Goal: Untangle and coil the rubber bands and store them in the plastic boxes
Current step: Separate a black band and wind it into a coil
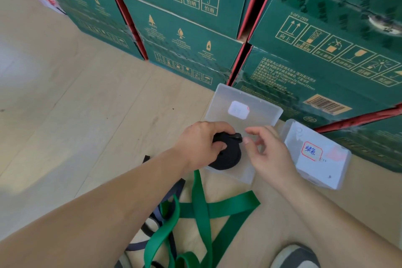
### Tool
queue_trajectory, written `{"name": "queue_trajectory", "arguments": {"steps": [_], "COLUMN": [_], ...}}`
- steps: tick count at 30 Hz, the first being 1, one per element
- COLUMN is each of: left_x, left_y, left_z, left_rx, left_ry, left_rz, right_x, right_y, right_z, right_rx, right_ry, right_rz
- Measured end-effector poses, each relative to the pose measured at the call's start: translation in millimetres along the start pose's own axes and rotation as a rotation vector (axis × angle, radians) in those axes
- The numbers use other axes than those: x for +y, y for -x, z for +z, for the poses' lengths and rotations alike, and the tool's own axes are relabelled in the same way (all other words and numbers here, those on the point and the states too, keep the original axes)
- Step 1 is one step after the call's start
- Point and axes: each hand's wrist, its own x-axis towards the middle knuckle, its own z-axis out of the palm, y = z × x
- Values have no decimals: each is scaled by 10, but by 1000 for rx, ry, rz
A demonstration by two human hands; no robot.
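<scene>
A coiled black rubber band (pixel 227 156) sits in the open clear plastic box (pixel 245 175) on the floor. My left hand (pixel 202 144) grips the coil from the left, thumb on its side. My right hand (pixel 268 150) hovers just right of the coil, fingers apart, holding nothing. The box's lid (pixel 243 104) stands open behind, with a white label. A second clear plastic box (pixel 316 154), closed and with a red-bordered label, lies to the right. A loose green rubber band (pixel 202 213) sprawls on the floor below my hands, tangled with a dark band (pixel 174 191).
Stacked green cardboard cartons (pixel 195 35) form a wall behind and right of the boxes. Pale wooden floor (pixel 65 104) spreads to the left. A striped slipper (pixel 295 255) shows at the bottom right.
</scene>
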Motion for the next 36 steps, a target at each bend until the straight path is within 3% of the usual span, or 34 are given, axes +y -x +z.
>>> {"name": "queue_trajectory", "arguments": {"steps": [5, 7, 9, 11, 15, 17, 21, 25, 28, 31, 36], "left_x": [59, 35, -2, -15, -23, -52, -100, -122, -105, -134, -294], "left_y": [6, 27, 75, 114, 105, 112, 152, 133, 156, 240, 311], "left_z": [86, 122, 159, 168, 152, 159, 238, 248, 236, 261, 216], "left_rx": [91, 64, 22, 11, -7, -24, -53, -58, -52, 77, 161], "left_ry": [201, 124, 1, -56, -57, -49, -114, -168, -193, -337, -278], "left_rz": [-14, -7, 11, 50, 111, 130, 192, 214, 236, 285, 240], "right_x": [-83, -95, -97, -92, -146, -176, -188, -290, -292, -251, -210], "right_y": [-187, -146, -22, 93, 252, 331, 453, 490, 455, 459, 453], "right_z": [-216, -245, -208, -128, 7, 52, 120, 237, 264, 271, 315], "right_rx": [16, 63, 6, -73, 18, 57, -28, -11, 28, 44, 53], "right_ry": [-33, 104, 187, 170, 141, 82, -128, -469, -541, -444, -401], "right_rz": [-65, -74, -51, -34, -32, 20, 220, 467, 483, 420, 383]}}
